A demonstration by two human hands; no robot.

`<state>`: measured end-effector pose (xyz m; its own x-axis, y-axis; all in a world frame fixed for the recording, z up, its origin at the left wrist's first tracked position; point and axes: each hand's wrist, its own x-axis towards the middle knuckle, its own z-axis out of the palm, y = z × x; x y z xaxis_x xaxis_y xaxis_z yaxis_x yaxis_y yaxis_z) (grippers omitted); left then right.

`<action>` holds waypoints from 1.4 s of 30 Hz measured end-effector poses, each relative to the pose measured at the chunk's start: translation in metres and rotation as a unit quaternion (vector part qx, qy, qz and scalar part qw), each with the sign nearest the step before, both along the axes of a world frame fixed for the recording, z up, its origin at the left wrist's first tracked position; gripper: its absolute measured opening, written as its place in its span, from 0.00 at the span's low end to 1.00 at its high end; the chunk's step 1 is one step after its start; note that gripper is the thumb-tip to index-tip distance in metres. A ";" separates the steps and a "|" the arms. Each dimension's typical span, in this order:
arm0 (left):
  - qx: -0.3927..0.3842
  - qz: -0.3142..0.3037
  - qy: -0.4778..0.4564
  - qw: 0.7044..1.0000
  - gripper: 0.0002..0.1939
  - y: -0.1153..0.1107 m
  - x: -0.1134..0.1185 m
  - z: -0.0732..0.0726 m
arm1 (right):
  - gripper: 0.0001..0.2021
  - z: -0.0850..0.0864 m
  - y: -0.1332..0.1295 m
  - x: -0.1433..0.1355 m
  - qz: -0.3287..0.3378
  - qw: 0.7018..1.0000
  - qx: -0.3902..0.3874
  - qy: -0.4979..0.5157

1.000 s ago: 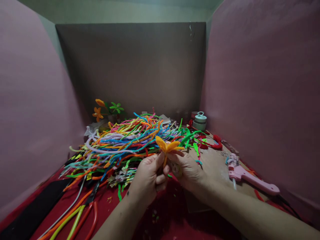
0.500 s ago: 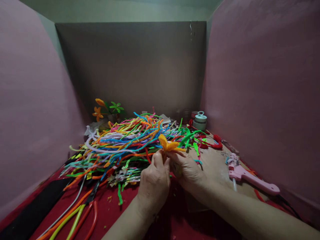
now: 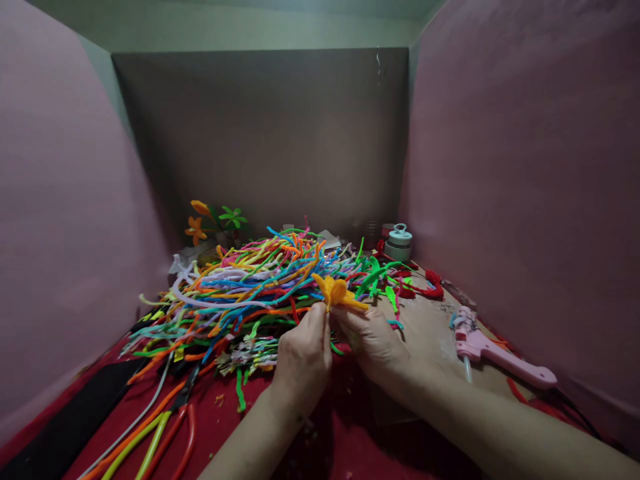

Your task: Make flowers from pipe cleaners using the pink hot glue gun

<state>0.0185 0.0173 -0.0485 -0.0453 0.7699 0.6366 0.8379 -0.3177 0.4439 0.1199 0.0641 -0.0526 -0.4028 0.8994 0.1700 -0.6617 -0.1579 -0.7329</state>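
An orange-yellow flower (image 3: 336, 291) of fuzzy pipe cleaner stands up between my two hands, its petals spread above my fingertips. My left hand (image 3: 303, 350) is closed, with thumb and fingers pinching the flower's base. From the right, my right hand (image 3: 373, 343) pinches the flower's lower petals, its fingers closed too. The stem, if there is one, is hidden by my fingers. Just behind my hands lies a large heap of colourful pipe cleaners (image 3: 250, 280).
A pink glue gun (image 3: 505, 363) lies on the board (image 3: 430, 327) at the right. Pliers and scissors-like handles (image 3: 163, 433) lie front left on the red cloth (image 3: 225, 433). Finished flowers (image 3: 196, 230) stand at the back left, a mint-green container (image 3: 399, 243) at the back right.
The flower has turned, so its petals show from a different side. My left hand has shifted slightly left, and a small gap now shows between my hands.
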 end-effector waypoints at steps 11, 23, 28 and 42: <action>-0.131 -0.165 -0.448 0.869 0.10 -0.002 0.007 0.013 | 0.09 0.000 0.010 0.007 0.020 0.999 0.026 0.007; -0.156 -0.219 -0.520 0.811 0.11 -0.001 0.004 0.010 | 0.08 0.002 0.009 0.008 0.037 0.993 0.114 -0.018; -0.098 -0.196 -0.501 0.838 0.13 0.000 0.009 0.007 | 0.08 0.007 0.002 0.006 0.026 0.995 0.098 -0.007; -0.212 -0.276 -0.583 0.734 0.14 0.000 -0.004 0.008 | 0.08 0.012 -0.006 0.009 0.048 0.993 0.108 0.003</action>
<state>0.0145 0.0173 -0.0405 0.0248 0.9935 0.1113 -0.3952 -0.0925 0.9139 0.1291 0.0581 -0.0404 -0.4830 0.7994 0.3573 -0.6552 -0.0593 -0.7532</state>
